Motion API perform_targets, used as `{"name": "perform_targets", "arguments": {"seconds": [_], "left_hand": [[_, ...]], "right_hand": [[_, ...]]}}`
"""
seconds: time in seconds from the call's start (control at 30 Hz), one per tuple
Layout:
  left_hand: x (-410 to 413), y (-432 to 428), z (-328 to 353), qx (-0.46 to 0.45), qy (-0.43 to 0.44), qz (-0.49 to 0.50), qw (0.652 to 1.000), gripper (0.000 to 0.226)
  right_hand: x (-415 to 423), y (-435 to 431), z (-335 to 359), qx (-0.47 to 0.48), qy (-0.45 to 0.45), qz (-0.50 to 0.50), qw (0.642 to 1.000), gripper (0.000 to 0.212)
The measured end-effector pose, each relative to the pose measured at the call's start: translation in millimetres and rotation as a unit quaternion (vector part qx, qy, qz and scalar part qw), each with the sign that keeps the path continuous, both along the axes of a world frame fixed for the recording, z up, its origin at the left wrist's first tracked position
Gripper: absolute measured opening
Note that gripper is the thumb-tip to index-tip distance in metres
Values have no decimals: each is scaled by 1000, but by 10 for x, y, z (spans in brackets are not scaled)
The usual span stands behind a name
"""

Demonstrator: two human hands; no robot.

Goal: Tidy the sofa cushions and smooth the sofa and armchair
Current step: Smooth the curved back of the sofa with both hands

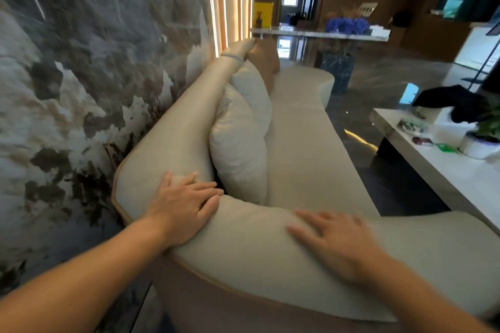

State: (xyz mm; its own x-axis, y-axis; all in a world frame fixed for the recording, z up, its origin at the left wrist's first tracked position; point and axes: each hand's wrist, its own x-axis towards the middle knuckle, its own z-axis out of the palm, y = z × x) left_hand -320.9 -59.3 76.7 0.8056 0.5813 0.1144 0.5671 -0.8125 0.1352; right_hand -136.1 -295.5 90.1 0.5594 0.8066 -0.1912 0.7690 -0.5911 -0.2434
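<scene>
**While both palms press the padded arm, the smoothing step is under way**

Since we stand at the near end of the sofa (pixel 297 149), our two hands lie flat on its curved, padded armrest (pixel 243 246), which sweeps across the bottom of the view from about 9 o'clock to 4 o'clock. Our left hand (pixel 186 205) rests at roughly 8 o'clock, fingers spread and unclenched, right where the armrest meets the backrest (pixel 189 105). Our right hand (pixel 332 240) sits at about 5 o'clock, also flat and grasping nothing, palm down on the leather (it is a little blurred, so we judge it may be sliding).

We read this as the smoothing part of the job, at the sofa's arm. The cushions stand in a row against the backrest, running toward 12 o'clock: a pale near cushion (pixel 238 149) just beside our left hand, a second pale cushion (pixel 254 94) behind it, and a tan cushion (pixel 265 59) farthest off. They lean on one another and look rumpled, so tidying seems not yet finished.

Next, we judge, comes a reach toward 1 o'clock to lift, plump and square the near cushion, then a sweep along the seat. At 3 o'clock stands the table (pixel 433 170), well apart from the sofa. No armchair is clearly in view.
</scene>
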Motion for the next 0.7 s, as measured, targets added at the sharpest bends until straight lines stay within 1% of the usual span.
{"name": "perform_targets", "arguments": {"seconds": [0.07, 0.17, 0.33, 0.47, 0.53, 0.6, 0.63, 0.7], "left_hand": [[32, 48, 4, -11, 21, -42, 999, 63], [25, 102, -57, 6, 32, -48, 998, 69], [-11, 189, -13, -13, -5, -92, 996, 61], [-114, 279, -6, -22, -5, -101, 995, 51], [-129, 307, -15, -32, 34, -70, 996, 53], [-61, 213, 6, -43, 85, -17, 995, 50], [6, 88, 15, -45, 95, 33, 994, 46], [174, -320, -19, -26, 67, 139, 988, 42]], "right_hand": [[363, -204, -36, -19, -13, -48, 999, 86], [526, -229, -135, -11, -50, -51, 997, 79], [365, -170, -163, 6, -69, -74, 995, 81], [234, -142, -179, 1, -71, -75, 995, 83], [265, -114, -153, -12, -59, -67, 996, 84], [284, -161, -114, -28, -38, -57, 997, 84], [261, -206, -101, -28, -25, -47, 998, 82], [197, -328, -81, -22, -13, -22, 999, 76]]}}
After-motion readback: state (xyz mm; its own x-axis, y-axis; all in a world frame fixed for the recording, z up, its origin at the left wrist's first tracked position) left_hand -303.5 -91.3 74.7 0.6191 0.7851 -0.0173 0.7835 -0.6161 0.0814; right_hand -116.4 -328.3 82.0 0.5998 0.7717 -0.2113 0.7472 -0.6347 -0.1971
